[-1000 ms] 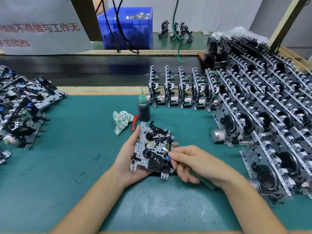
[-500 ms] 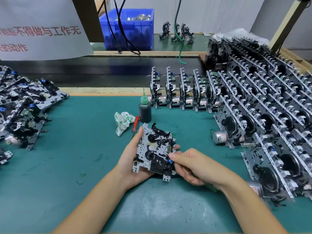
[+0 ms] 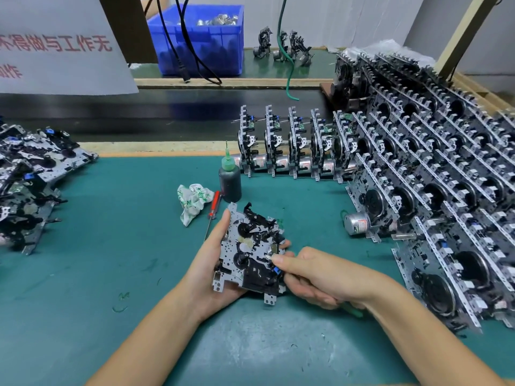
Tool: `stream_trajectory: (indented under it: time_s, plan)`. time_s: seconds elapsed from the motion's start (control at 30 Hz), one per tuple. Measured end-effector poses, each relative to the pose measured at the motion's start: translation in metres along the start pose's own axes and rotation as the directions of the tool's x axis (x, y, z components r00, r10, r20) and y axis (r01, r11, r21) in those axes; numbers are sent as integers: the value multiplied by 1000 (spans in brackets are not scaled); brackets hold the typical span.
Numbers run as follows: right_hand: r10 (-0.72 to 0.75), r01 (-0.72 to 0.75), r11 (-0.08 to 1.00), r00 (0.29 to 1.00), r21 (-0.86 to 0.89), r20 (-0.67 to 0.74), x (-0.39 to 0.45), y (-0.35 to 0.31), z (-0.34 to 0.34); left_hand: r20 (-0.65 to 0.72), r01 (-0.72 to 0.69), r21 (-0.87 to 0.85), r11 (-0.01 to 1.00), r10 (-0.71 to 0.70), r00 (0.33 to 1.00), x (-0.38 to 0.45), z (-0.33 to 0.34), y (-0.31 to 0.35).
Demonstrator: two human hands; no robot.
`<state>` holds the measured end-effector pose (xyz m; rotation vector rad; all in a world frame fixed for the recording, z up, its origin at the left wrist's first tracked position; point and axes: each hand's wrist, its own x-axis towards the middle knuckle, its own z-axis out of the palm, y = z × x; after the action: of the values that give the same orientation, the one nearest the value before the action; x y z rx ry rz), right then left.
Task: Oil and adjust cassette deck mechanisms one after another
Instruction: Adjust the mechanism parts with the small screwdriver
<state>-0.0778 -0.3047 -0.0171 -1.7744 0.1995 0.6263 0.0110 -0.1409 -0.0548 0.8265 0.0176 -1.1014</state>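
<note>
Left hand grips the mechanism from its left edge, long axis toward the desk's far edge. Right hand, holding a green tool, pinches its right edge.

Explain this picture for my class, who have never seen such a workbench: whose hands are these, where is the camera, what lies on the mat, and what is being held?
The camera sits on the worker's head, looking down. The left hand holds one cassette deck mechanism. The right hand touches its edge while gripping a green-handled tool. On the green mat stand an oil bottle, a red screwdriver and a crumpled rag. Rows of mechanisms wait at right; another pile lies at left.
</note>
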Motion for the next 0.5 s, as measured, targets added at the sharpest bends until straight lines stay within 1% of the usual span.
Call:
stream_trajectory:
  time_s: [0.1, 0.17, 0.37, 0.4, 0.43, 0.5]
  plan:
    - [-4, 4, 1000, 1000, -18, 9, -2, 0, 0, -4, -17, 24, 1000, 17, 1000, -1, 0, -1]
    - [-14, 14, 999, 1000, -34, -10, -3, 0, 0, 9, -24, 33, 999, 24, 1000, -1, 0, -1]
    - [-89, 74, 992, 985, -107, -147, -6, 5, 10, 28, -35, 52, 998, 34, 999, -1, 0, -1]
    - [-108, 96, 993, 980, -74, -166, -6, 8, 11, 39, -32, 47, 998, 31, 999, -2, 0, -1]
    - [-126, 128, 992, 975, -1, -185, -7, 10, 10, 53, -27, 42, 999, 25, 998, -3, 1, -1]
    - [-143, 189, 963, 963, 194, -228, -7, 14, 6, 81, -10, 29, 1000, 8, 997, -5, 3, 0]
